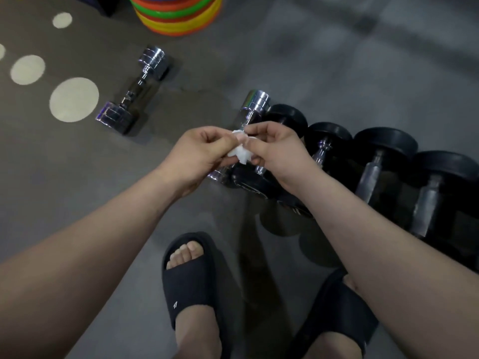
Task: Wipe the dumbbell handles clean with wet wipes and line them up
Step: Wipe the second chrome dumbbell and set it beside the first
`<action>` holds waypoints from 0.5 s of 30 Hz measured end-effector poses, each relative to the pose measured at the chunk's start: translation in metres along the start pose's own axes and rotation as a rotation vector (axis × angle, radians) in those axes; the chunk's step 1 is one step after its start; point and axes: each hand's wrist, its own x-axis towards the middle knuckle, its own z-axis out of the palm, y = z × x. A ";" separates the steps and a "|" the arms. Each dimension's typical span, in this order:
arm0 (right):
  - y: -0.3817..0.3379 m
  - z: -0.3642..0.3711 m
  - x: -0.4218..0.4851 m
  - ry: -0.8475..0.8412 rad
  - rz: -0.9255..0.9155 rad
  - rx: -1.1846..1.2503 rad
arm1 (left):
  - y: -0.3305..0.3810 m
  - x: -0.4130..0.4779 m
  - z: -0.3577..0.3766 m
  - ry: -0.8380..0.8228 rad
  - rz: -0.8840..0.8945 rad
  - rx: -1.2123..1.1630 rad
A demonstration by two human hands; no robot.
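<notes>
A crumpled white wet wipe (239, 151) is held in mid-air, above the floor (337, 73) of a gym, between both hands of a person standing over the weights. The left hand (199, 151) and the right hand (274, 154) each have a pinching grip on it, fingertips and thumbs closed on opposite sides of the wad. Whether it is being opened out or bunched up cannot be told.

Directly beneath the hands, and partly hidden by them, a chrome dumbbell (252, 106) lies at the left end of a row, side by side with four black dumbbells (383, 161) that run off to the right. The five lie roughly parallel and close together, so the lining-up looks largely done for these. Nothing visible shows whether their handles have been wiped.

A second chrome dumbbell (132, 89) lies alone on the darker mat to the left, well apart from the row. It appears to be what is left: its handle to be wiped, if not yet done, and the piece brought alongside the others.

The person wears black slides (189, 275). A stack of coloured plates (176, 14) stands at the far edge, and pale round dots (74, 99) mark the mat.
</notes>
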 end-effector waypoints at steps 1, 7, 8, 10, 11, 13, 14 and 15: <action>0.001 0.000 0.001 0.005 0.009 -0.002 | 0.001 0.002 -0.001 -0.008 0.000 0.013; 0.007 0.004 0.012 -0.045 0.066 -0.059 | -0.007 0.019 -0.013 0.019 -0.053 -0.071; 0.008 0.006 0.012 -0.059 0.070 -0.047 | -0.009 0.021 -0.013 0.045 -0.075 -0.086; 0.009 0.009 0.013 -0.065 0.080 -0.012 | -0.015 0.024 -0.014 0.102 -0.131 -0.065; 0.009 0.009 0.015 -0.054 0.087 0.009 | -0.018 0.026 -0.016 0.128 -0.142 -0.006; 0.006 0.007 0.018 -0.007 0.117 0.057 | -0.027 0.031 -0.024 0.172 -0.120 0.176; 0.004 0.005 0.021 0.017 0.132 0.080 | -0.031 0.034 -0.029 0.205 -0.090 0.293; 0.002 0.004 0.024 0.042 0.138 0.088 | -0.034 0.037 -0.035 0.242 -0.055 0.422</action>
